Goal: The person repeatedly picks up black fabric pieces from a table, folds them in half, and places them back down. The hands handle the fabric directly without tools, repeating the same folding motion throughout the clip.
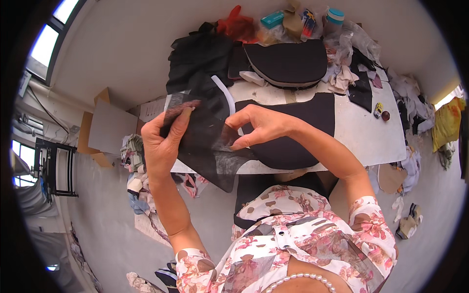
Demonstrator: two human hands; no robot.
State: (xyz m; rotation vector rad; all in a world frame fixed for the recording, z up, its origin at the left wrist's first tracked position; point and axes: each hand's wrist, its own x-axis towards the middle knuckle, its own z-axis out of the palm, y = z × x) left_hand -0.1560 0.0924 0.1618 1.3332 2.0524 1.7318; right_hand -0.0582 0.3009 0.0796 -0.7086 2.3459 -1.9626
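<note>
A sheer black mesh fabric (207, 136) hangs in front of me over the table's near left edge, its lower corner dropping below the tabletop. My left hand (163, 141) pinches its upper left part between thumb and fingers. At the mesh's right side my right hand (259, 126) is curled, thumb and fingertips closing on the cloth, which partly veils them. A white curved strip (224, 95) lies just above my right hand. Beneath and beyond my right forearm, a flat black fabric panel (298, 134) with curved edges rests on the tabletop.
Rounded black pieces (288, 63) are stacked toward the back of the white table (371, 141). Black cloth (200, 61) is heaped at back left. Plastic bags, a jar with a teal lid (335, 16) and scraps crowd the far side. Cardboard (110, 127) and fabric piles stand left.
</note>
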